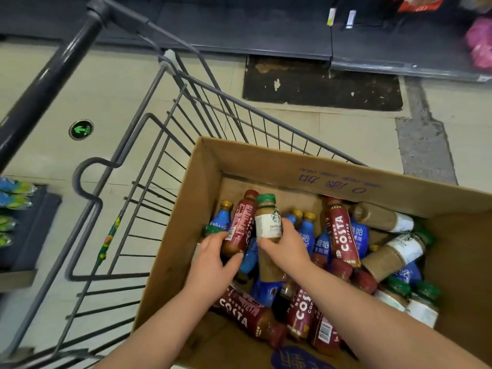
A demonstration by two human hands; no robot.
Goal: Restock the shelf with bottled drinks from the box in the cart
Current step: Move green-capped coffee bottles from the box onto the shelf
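Note:
An open cardboard box point(266, 161) sits in a wire shopping cart point(149, 161) and holds several bottled coffee drinks: dark red, blue, and white-labelled ones with green caps. My left hand point(213, 265) grips the lower end of a dark red Costa bottle point(241, 225), lifted above the pile. My right hand point(286, 249) holds a green-capped Starbucks bottle point(268, 217) by its base, upright beside the red one. Another red Costa bottle point(342, 230) lies to the right in the box.
A dark low shelf point(266, 30) runs along the top, with price tags point(351, 19) and pink packets point(480, 43) at the far right. The cart handle point(48, 83) crosses the upper left. A low display with blue-green packets point(13, 203) stands at left. A dark floor patch point(319, 86) lies ahead.

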